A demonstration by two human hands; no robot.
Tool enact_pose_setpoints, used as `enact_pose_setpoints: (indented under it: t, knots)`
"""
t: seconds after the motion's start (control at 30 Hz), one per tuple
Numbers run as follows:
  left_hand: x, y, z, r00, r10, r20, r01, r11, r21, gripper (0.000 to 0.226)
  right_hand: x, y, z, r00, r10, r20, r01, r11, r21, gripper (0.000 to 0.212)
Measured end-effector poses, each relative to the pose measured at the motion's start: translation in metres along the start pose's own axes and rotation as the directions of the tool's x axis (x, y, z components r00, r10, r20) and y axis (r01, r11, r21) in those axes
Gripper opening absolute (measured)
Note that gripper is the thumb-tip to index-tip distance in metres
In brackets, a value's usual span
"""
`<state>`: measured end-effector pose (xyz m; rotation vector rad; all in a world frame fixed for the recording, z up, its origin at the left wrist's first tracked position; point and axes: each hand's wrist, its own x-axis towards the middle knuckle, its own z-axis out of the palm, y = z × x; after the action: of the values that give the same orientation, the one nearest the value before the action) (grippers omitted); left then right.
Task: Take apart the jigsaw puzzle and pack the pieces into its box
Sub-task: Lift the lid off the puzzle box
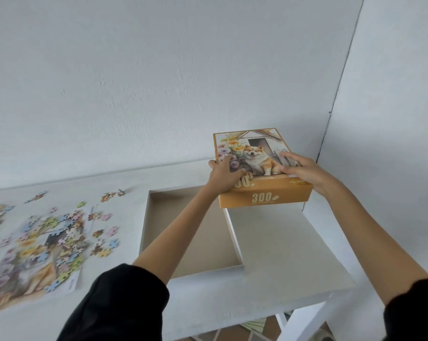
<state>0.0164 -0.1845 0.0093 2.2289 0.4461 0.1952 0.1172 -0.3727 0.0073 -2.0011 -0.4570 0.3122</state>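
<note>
The orange box lid (262,156), printed with a dog and flowers and marked 300, is held above the table's far right part. My left hand (225,174) grips its left edge, fingers on top. My right hand (303,169) holds its right side, fingers spread over the picture. Under and left of the lid lies the open box bottom (156,193), with a bare brown inside. Loose puzzle pieces (60,232) lie scattered at the left over a printed picture sheet (31,271) of the same dog.
The white table (269,242) stands in a corner between two white walls; its right edge and front corner are close to the box. A few stray pieces (112,194) lie near the back. Floor tiles show under the table.
</note>
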Motion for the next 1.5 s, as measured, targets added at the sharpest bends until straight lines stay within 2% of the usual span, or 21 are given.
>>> enact_pose_setpoints:
  t: [0.23, 0.47, 0.67, 0.97, 1.13, 1.2, 1.3, 1.5]
  knots:
    - [0.059, 0.008, 0.031, 0.995, -0.097, 0.0, 0.097, 0.995, 0.016, 0.061, 0.073, 0.031, -0.016, 0.998, 0.014, 0.062, -0.016, 0.999, 0.031, 0.054]
    - [0.093, -0.02, 0.042, 0.97, -0.234, -0.073, 0.24, 0.965, 0.104, 0.06, 0.115, 0.058, 0.015, 0.986, -0.045, 0.16, 0.029, 0.995, 0.099, 0.051]
    - [0.101, -0.031, 0.039, 0.957, -0.278, -0.082, 0.288, 0.944, 0.162, 0.058, 0.123, 0.073, 0.034, 0.989, -0.079, 0.126, 0.072, 0.995, 0.065, 0.049]
    - [0.097, -0.034, 0.042, 0.964, -0.242, -0.115, 0.264, 0.932, 0.249, 0.056, 0.118, 0.07, 0.038, 0.992, -0.093, 0.088, 0.098, 0.993, -0.059, 0.047]
    - [0.086, -0.034, 0.033, 0.976, -0.161, -0.148, 0.197, 0.941, 0.276, 0.052, 0.107, 0.063, 0.035, 0.972, -0.228, -0.052, 0.213, 0.955, -0.205, 0.046]
    - [0.08, -0.033, 0.025, 0.98, -0.114, -0.162, 0.158, 0.945, 0.287, 0.053, 0.1, 0.054, 0.038, 0.954, -0.292, -0.063, 0.27, 0.934, -0.232, 0.044]
    - [0.069, -0.028, 0.009, 0.982, -0.063, -0.178, 0.115, 0.947, 0.299, 0.055, 0.086, 0.027, 0.048, 0.94, -0.339, -0.035, 0.328, 0.928, -0.178, 0.042]
    - [0.023, -0.034, -0.021, 0.975, -0.001, -0.221, 0.078, 0.937, 0.341, 0.051, 0.044, -0.016, 0.086, 0.937, -0.348, 0.02, 0.348, 0.935, -0.071, 0.042]
